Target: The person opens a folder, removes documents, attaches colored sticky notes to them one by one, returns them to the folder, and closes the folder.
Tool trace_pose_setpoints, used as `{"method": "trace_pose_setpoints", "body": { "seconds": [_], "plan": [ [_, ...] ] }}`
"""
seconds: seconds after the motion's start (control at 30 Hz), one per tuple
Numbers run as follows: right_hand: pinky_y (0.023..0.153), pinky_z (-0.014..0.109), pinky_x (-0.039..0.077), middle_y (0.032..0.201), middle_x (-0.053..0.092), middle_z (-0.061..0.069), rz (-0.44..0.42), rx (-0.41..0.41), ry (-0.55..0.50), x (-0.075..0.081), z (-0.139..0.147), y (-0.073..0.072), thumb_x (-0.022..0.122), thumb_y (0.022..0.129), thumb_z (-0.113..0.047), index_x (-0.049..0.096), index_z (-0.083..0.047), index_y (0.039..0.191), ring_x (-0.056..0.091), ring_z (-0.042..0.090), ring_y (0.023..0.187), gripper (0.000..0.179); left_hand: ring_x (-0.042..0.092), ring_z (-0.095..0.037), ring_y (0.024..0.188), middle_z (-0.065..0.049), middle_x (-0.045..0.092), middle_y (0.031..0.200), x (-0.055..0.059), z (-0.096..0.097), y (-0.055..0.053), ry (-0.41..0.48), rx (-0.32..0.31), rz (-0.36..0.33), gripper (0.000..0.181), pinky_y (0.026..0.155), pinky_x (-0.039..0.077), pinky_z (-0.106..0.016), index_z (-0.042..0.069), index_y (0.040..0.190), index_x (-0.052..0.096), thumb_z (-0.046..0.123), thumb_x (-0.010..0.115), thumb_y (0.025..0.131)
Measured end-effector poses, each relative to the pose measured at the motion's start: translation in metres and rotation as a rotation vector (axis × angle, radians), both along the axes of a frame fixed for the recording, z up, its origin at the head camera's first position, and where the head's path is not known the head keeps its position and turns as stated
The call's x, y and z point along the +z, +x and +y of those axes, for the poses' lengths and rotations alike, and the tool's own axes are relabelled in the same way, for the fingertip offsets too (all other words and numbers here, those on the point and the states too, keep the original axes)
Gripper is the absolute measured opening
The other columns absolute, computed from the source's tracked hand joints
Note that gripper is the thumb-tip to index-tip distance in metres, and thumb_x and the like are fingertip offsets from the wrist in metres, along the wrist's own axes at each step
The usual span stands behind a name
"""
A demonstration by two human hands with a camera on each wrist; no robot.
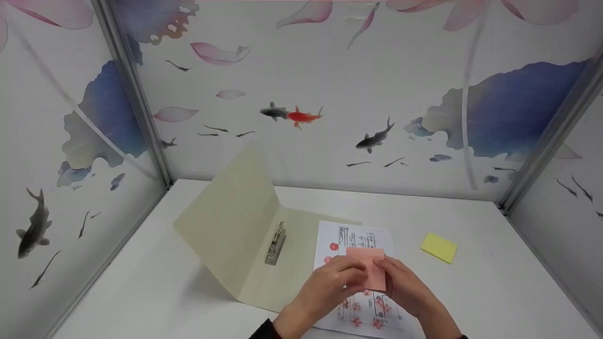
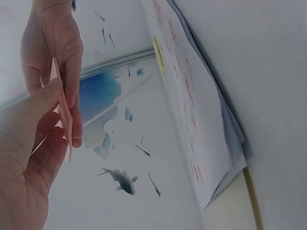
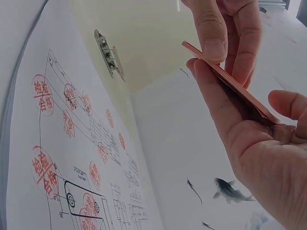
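Note:
Both hands hold a pink sticky note pad (image 1: 376,278) above the papers. My right hand (image 1: 409,288) grips it from the right side, with its fingers under the pad in the right wrist view. My left hand (image 1: 330,284) pinches the pad from the left, its thumb pressed on the face in the left wrist view. Below the hands lies a stack of printed papers (image 1: 327,238) with line drawings and red round stamps. The stack rests over the right part of a pale file folder (image 1: 226,226), whose cover stands raised on the left.
A metal lever clip (image 1: 275,244) sits near the folder's spine. To the right, a yellow sticky note pad (image 1: 439,247) lies on the white table (image 1: 494,282). Printed panels (image 1: 320,155) with fish and petals stand behind and at both sides.

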State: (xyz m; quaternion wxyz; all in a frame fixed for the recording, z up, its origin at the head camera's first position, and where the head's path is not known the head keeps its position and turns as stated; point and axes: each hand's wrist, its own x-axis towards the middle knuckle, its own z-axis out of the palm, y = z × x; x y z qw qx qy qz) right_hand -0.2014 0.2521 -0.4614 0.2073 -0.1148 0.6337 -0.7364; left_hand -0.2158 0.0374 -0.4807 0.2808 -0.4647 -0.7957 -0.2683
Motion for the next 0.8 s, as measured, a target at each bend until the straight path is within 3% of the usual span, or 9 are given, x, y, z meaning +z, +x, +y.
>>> {"method": "trace_pose_setpoints", "body": {
  "seconds": [0.33, 0.57, 0.8],
  "plan": [
    [0.096, 0.033, 0.053, 0.130, 0.064, 0.009, -0.016, 0.038, 0.012, 0.0012, -0.0004, -0.0019, 0.029, 0.110, -0.050, 0.036, 0.003, 0.151, 0.065, 0.020, 0.108, 0.068, 0.063, -0.006, 0.109, 0.006, 0.070, 0.112, -0.0001, -0.0018, -0.0007, -0.007, -0.001, -0.023, 0.018, 0.097, 0.045, -0.012, 0.017, 0.102, 0.077, 0.026, 0.081, 0.087],
    [0.096, 0.035, 0.053, 0.133, 0.062, 0.010, -0.010, 0.024, -0.001, 0.0016, 0.0008, -0.0010, 0.026, 0.109, -0.054, 0.032, 0.003, 0.152, 0.064, 0.022, 0.112, 0.072, 0.065, -0.005, 0.107, 0.006, 0.072, 0.109, 0.0002, -0.0039, -0.0012, 0.013, -0.029, -0.010, 0.014, 0.097, 0.046, -0.013, 0.018, 0.101, 0.080, 0.025, 0.078, 0.089],
    [0.099, 0.037, 0.052, 0.135, 0.060, 0.011, 0.008, 0.031, -0.023, 0.0011, 0.0001, -0.0011, 0.024, 0.110, -0.053, 0.032, 0.002, 0.154, 0.063, 0.023, 0.116, 0.071, 0.070, -0.002, 0.099, 0.008, 0.077, 0.104, 0.0043, -0.0040, 0.0045, -0.002, -0.024, -0.025, 0.020, 0.090, 0.048, -0.011, 0.017, 0.111, 0.078, 0.021, 0.073, 0.093]
  ]
}}
